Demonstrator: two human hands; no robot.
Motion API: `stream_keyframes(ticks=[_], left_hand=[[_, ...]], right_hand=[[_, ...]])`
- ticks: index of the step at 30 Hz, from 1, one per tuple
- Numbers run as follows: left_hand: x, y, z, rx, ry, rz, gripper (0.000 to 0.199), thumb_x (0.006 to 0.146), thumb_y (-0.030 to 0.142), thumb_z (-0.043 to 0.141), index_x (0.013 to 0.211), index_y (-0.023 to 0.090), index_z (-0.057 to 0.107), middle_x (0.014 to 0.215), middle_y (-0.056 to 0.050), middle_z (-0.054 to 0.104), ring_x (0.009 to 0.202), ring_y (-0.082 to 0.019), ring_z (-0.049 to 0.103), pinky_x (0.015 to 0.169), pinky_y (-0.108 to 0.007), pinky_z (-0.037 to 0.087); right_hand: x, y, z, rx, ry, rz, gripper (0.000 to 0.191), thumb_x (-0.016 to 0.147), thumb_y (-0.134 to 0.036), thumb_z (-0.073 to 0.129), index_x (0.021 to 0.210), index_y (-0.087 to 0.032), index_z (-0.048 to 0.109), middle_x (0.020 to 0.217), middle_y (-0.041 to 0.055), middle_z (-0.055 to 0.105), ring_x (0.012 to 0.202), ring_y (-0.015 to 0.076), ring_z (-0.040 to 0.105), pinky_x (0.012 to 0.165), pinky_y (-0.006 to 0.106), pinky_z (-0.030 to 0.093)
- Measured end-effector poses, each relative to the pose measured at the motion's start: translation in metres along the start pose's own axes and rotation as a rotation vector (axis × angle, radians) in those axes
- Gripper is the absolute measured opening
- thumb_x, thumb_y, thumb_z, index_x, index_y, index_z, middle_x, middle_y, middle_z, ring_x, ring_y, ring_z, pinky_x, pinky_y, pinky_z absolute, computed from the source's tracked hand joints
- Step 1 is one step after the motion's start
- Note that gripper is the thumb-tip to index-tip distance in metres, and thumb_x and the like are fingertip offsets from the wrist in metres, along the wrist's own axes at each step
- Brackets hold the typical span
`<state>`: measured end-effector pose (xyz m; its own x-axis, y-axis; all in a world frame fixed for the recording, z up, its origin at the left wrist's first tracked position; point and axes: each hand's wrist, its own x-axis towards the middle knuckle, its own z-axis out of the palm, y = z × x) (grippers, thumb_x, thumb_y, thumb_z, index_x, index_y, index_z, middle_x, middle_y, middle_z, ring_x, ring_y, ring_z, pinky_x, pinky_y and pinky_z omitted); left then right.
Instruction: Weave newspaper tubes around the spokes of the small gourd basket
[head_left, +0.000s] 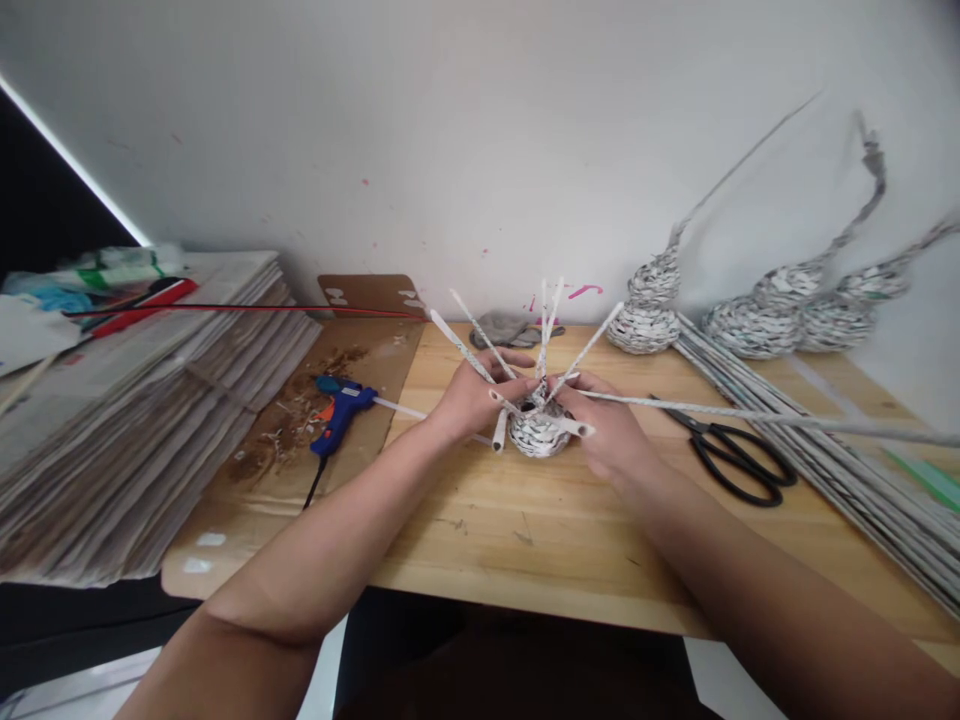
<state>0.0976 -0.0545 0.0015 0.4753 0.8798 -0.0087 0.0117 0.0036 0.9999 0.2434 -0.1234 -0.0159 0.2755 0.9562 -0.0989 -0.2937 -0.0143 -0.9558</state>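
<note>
A small round basket woven from rolled newspaper [538,437] sits on the wooden table between my hands. Several paper tubes stick up and outward from its rim. At its left side, my left hand [484,392] is closed around the upper rim and the spokes there. My right hand [600,415] grips the right side, fingers near a spoke. From that side one long paper strand [697,408] runs off to the right, past the frame edge. My fingertips meet near the basket's small dark opening, where they partly hide the weave.
Left are a blue hot glue gun [341,415] on cardboard [277,500] and a stack of newspapers [150,400]. Right are black scissors [727,455], a bundle of paper tubes [825,450], and woven gourd shapes [643,310] by the wall. A grey cloth [502,330] lies behind.
</note>
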Motion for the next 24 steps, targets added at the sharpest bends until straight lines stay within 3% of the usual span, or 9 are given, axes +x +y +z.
stream_keyframes(ticks=[4,12,18,24], left_hand=[[0.001,-0.001,-0.001,0.001,-0.075,0.028,0.020,0.072,0.030,0.074,0.074,0.012,0.065,0.067,-0.002,0.065,0.061,-0.011,0.058,0.060,-0.024,0.044],[0.001,-0.004,0.001,0.204,0.099,0.102,0.014,0.074,0.027,0.066,0.072,0.016,0.059,0.061,0.002,0.058,0.057,-0.011,0.053,0.056,-0.023,0.041],[-0.003,0.007,0.002,0.461,0.192,0.163,0.007,0.076,0.022,0.064,0.074,0.016,0.061,0.068,0.001,0.063,0.063,-0.013,0.056,0.062,-0.025,0.043],[0.002,-0.001,-0.004,0.244,0.075,0.114,0.020,0.073,0.033,0.074,0.073,0.016,0.062,0.066,0.000,0.063,0.062,-0.013,0.057,0.061,-0.027,0.044]], right_hand=[[-0.004,0.002,0.000,-0.205,0.006,-0.130,0.027,0.072,-0.044,0.076,0.074,-0.020,0.062,0.066,-0.0019,0.063,0.060,0.0136,0.054,0.057,0.027,0.042],[-0.007,-0.004,-0.001,-0.325,-0.043,-0.150,0.023,0.078,-0.041,0.068,0.073,-0.021,0.058,0.061,-0.0028,0.058,0.054,0.0129,0.050,0.052,0.026,0.038],[-0.004,-0.004,-0.003,-0.268,-0.131,-0.106,0.026,0.075,-0.042,0.072,0.085,-0.019,0.067,0.077,0.0021,0.069,0.068,0.0165,0.060,0.063,0.029,0.046],[-0.003,-0.007,-0.006,-0.334,-0.065,-0.111,0.017,0.072,-0.035,0.071,0.079,-0.020,0.068,0.075,0.0022,0.070,0.069,0.0178,0.062,0.065,0.030,0.047]])
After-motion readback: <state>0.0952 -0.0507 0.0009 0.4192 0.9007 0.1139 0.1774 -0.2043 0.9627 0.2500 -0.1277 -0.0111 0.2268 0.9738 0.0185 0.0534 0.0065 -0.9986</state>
